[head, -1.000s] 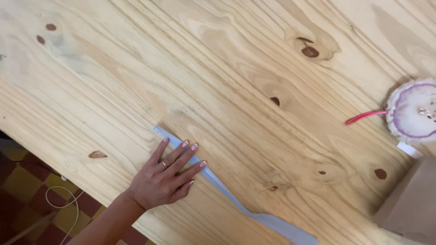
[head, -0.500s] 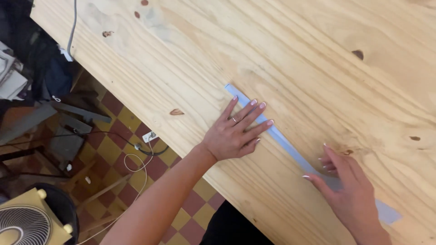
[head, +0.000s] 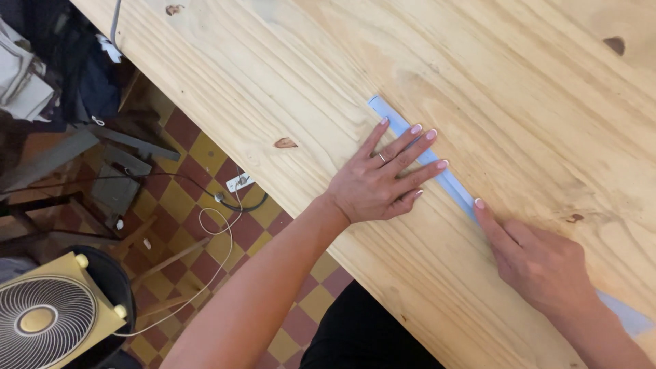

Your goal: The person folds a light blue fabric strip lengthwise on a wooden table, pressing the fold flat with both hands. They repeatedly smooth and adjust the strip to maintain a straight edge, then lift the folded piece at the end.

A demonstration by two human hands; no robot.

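A: What sits at the far left?

B: A yellow box fan on the checkered tile floor, in front of a black bin whose inside I cannot see. White cables trail across the tiles to a power strip.

A: And on the surface?

B: The pale pine surface, knotty, runs diagonally through the view. On it lies a long folded strip of light blue paper.

A: Which way does the strip run?

B: Its long axis goes from upper left to lower right, roughly parallel with the near edge of the surface. The upper left end is squared off; the lower right end passes under the right arm.

A: The left hand?

B: Flat, palm down, fingers spread, fingertips pressing on the strip. A ring shows on one finger.

A: The right hand?

B: Just beside it, farther down the strip. The index finger is stretched out, its tip pressed on the paper, the other fingers curled under. Neither grip pinches anything.
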